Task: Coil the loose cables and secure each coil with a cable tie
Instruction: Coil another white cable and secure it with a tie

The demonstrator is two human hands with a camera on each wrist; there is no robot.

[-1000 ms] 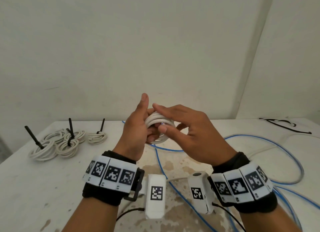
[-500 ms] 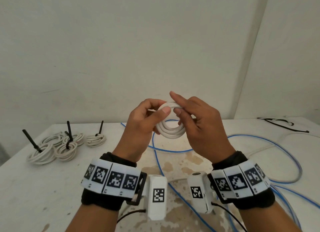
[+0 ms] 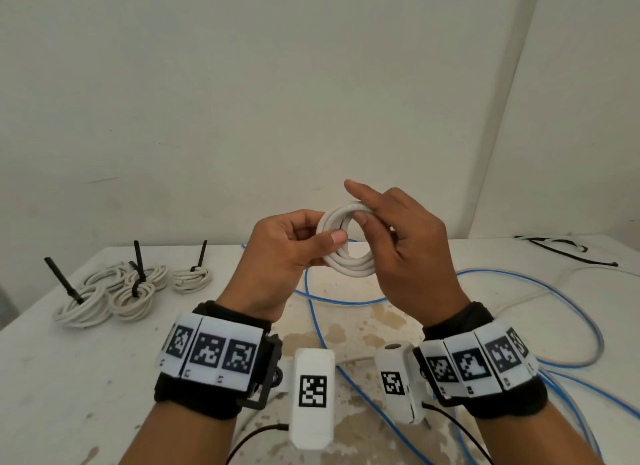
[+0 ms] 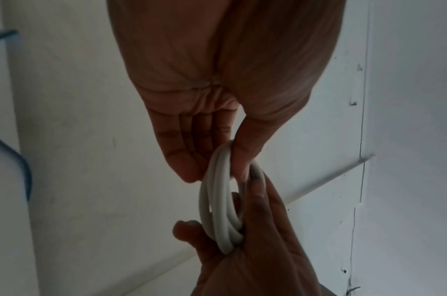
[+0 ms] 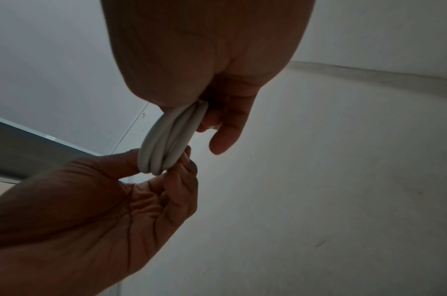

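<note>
A white cable coil [image 3: 349,267] of a few turns is held up in front of me, above the table [image 3: 69,378], its ring facing me. My left hand [image 3: 323,237] pinches the coil's left side between thumb and fingers. My right hand [image 3: 367,218] grips the upper right side, with the index finger sticking up free. In the left wrist view the coil [image 4: 217,210] runs from my left hand [image 4: 217,174] down into my right hand [image 4: 242,240]. In the right wrist view the coil [image 5: 166,144] is edge-on. No cable tie shows on it.
Several white coils [image 3: 114,291] bound with upright black cable ties [image 3: 138,263] lie at the table's left back. A long blue cable [image 3: 519,281] loops over the middle and right. Loose black ties [image 3: 561,249] lie at the far right back.
Both hands have lifted the coil higher and turned it so that its ring faces me. The right index finger has come off the coil and points up.
</note>
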